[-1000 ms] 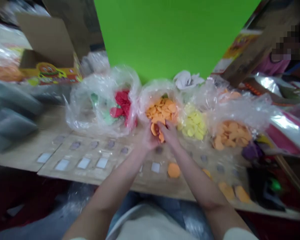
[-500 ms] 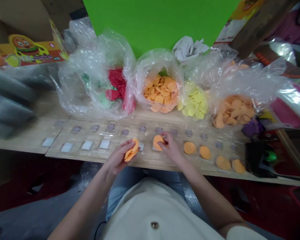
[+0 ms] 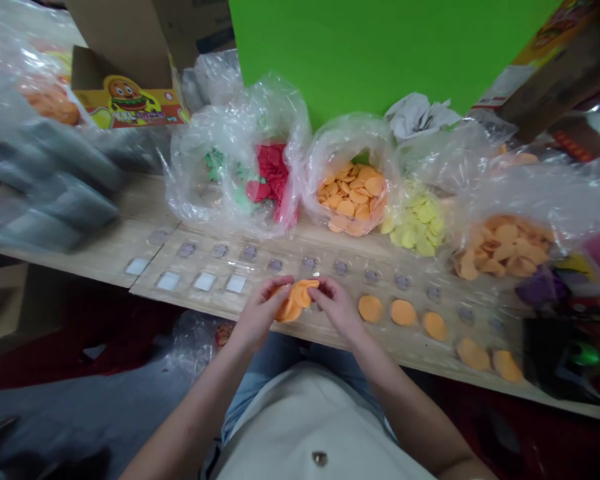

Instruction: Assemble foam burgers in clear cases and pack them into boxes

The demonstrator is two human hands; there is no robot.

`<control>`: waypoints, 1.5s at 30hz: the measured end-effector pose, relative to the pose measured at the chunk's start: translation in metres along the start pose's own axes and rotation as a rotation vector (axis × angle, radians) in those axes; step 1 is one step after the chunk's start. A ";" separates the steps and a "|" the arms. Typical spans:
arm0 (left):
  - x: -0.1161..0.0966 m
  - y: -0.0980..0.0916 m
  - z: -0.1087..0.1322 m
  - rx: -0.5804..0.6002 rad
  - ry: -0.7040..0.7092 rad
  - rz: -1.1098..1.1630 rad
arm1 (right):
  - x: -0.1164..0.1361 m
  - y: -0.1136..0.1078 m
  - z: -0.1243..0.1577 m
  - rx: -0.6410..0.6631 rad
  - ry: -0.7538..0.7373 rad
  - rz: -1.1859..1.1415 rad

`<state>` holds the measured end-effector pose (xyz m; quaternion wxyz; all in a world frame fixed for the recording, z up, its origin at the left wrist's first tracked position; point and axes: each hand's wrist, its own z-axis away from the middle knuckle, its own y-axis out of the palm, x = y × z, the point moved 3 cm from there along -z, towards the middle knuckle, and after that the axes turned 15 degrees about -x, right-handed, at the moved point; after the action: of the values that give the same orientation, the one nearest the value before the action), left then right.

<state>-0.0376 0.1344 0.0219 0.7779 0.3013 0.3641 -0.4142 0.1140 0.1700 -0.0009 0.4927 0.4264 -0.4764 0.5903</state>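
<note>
Drawn together over the pale wooden board (image 3: pixel 180 293), the left hand (image 3: pixel 257 313) and right hand (image 3: pixel 336 310) now pinch thin orange discs (image 3: pixel 295 300) between closed fingertips (image 3: pixel 314 288), held just above the board.

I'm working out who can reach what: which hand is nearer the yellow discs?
Right. The right hand is below and to the left of the yellow discs. The left hand is further left, on the right hand's far side from them.
</note>
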 end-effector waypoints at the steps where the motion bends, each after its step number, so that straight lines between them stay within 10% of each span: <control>1: -0.002 -0.009 -0.003 -0.054 -0.012 0.033 | -0.001 0.004 -0.004 -0.045 0.004 0.016; 7: -0.013 -0.054 -0.014 -0.088 -0.115 0.066 | 0.002 0.016 -0.004 0.128 0.066 -0.091; 12: -0.011 -0.032 -0.010 0.088 0.144 -0.388 | 0.017 0.019 0.010 0.240 0.185 -0.303; 16: -0.014 -0.023 -0.015 -0.039 0.426 -0.424 | 0.006 0.015 0.002 0.047 0.048 0.015; 25: -0.016 -0.052 -0.012 -0.038 -0.117 0.163 | -0.006 0.021 0.003 -0.067 -0.497 0.811; 34: -0.025 -0.073 -0.021 -0.177 0.157 0.052 | 0.007 0.067 -0.002 0.043 -0.052 0.023; 38: -0.048 -0.126 -0.033 -0.419 0.375 -0.035 | 0.007 0.086 -0.011 0.100 -0.246 0.311; 45: -0.046 -0.139 -0.030 -0.248 0.224 -0.090 | 0.012 0.094 0.000 0.100 -0.725 0.798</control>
<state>-0.1856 0.1112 0.0195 0.7443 0.2309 0.5101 -0.3641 0.0189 0.1664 -0.0028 0.0136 0.4116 -0.7122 0.5685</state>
